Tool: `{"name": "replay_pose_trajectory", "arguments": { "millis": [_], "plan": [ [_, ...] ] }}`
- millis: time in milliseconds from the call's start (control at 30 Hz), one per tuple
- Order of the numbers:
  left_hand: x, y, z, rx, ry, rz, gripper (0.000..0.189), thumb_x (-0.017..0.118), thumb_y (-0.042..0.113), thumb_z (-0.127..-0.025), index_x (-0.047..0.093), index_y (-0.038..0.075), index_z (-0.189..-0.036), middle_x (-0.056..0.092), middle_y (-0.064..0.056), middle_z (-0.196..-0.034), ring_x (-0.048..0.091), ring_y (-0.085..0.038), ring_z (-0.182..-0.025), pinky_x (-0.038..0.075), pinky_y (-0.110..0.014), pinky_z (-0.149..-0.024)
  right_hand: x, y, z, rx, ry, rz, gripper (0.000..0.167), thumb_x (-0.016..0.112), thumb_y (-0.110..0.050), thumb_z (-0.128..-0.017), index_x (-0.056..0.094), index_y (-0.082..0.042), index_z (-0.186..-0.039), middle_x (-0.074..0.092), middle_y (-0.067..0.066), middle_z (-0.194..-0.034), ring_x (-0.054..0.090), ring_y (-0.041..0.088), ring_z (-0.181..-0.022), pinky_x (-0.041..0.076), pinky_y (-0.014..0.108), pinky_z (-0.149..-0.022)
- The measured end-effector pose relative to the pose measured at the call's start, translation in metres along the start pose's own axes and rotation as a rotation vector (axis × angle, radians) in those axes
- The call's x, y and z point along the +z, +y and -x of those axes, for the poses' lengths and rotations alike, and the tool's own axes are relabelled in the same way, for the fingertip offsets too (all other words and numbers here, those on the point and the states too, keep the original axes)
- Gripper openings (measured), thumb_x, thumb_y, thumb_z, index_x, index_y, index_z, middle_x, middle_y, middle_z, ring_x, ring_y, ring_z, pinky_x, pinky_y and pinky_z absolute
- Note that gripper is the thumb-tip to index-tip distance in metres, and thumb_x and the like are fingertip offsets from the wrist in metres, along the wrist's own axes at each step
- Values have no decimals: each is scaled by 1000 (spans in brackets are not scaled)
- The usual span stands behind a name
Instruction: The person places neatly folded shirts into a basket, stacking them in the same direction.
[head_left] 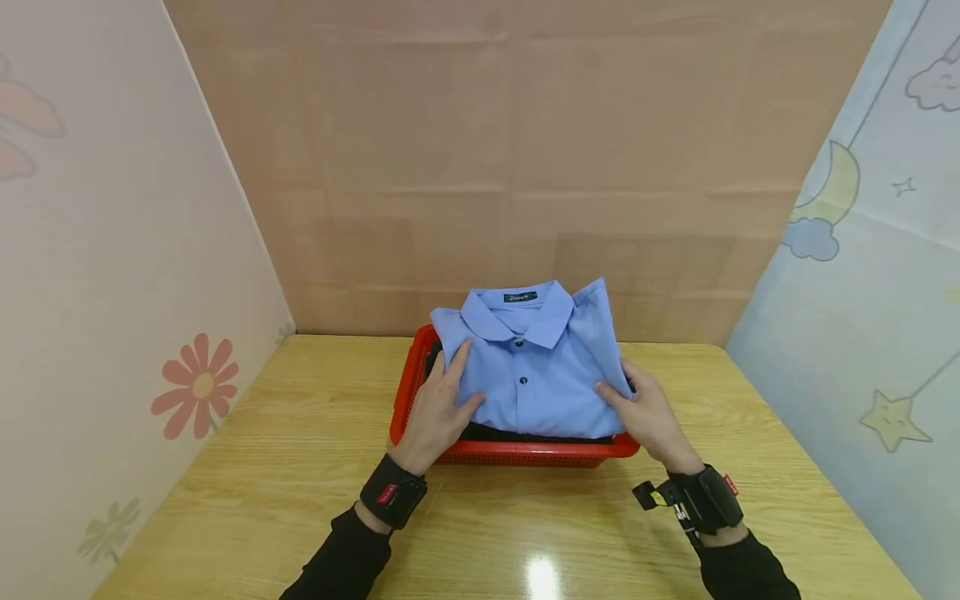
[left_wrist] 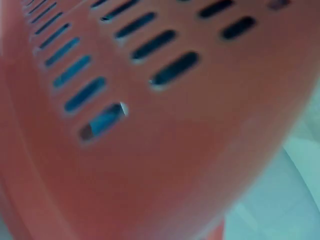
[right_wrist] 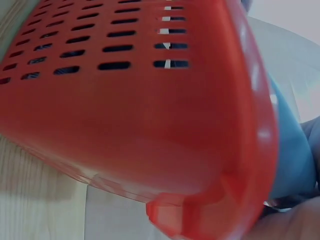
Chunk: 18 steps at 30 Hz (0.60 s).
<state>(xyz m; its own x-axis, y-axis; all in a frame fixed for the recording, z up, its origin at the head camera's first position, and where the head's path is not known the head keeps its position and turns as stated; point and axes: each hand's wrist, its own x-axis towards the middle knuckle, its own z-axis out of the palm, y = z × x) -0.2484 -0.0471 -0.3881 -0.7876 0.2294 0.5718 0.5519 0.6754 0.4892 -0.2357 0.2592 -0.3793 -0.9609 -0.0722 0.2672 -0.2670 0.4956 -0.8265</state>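
Note:
A folded light-blue collared shirt (head_left: 555,392) with dark buttons and a dark neck label lies on top of a red plastic basket (head_left: 517,450), its collar toward the back. My left hand (head_left: 435,417) rests on the shirt's left side, with fingers extended and thumb spread apart. At the right side, my right hand (head_left: 652,414) pinches the shirt's edge, thumb on top and the other fingers mostly hidden beyond the edge. Up close in the right wrist view, blue shirt fabric (right_wrist: 292,160) sits between the basket rim and the fingers. The left wrist view shows only the basket's slotted wall (left_wrist: 165,130).
Black fabric (head_left: 495,433) shows beneath the shirt inside the basket. The basket stands on a light wooden table (head_left: 315,433) near a brown paper-covered back wall (head_left: 510,167). Decorated panels flank both sides. Each wrist wears a black strap (head_left: 393,492).

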Motion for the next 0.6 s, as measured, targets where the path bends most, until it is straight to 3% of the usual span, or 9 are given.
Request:
{"name": "replay_pose_trajectory", "arguments": {
  "millis": [300,400,600],
  "plan": [
    [-2,-4,3,-56,-35,-37,87,81,20,-82,32,12,-154,41,-22,-146,48,-13,-58,46,-23,-54,1,5,-4,-10,-4,38,50,64,-20,-96,49,0,-140,57,26,-130,57,38,-114,46,56,-96],
    [-4,-6,4,-67,-37,-45,86,81,21,-82,34,12,-153,44,-22,-144,50,-15,-61,45,-25,-53,2,6,-4,-7,-10,45,51,64,-21,-97,48,0,-140,57,26,-131,57,39,-115,47,57,-96],
    [-3,-11,8,-100,-66,-38,85,81,22,-82,35,10,-152,44,-20,-144,60,-23,-79,52,-33,-64,4,10,-5,-4,-35,71,56,64,-22,-96,45,1,-143,54,26,-136,56,41,-119,46,58,-98]
  ]
}}
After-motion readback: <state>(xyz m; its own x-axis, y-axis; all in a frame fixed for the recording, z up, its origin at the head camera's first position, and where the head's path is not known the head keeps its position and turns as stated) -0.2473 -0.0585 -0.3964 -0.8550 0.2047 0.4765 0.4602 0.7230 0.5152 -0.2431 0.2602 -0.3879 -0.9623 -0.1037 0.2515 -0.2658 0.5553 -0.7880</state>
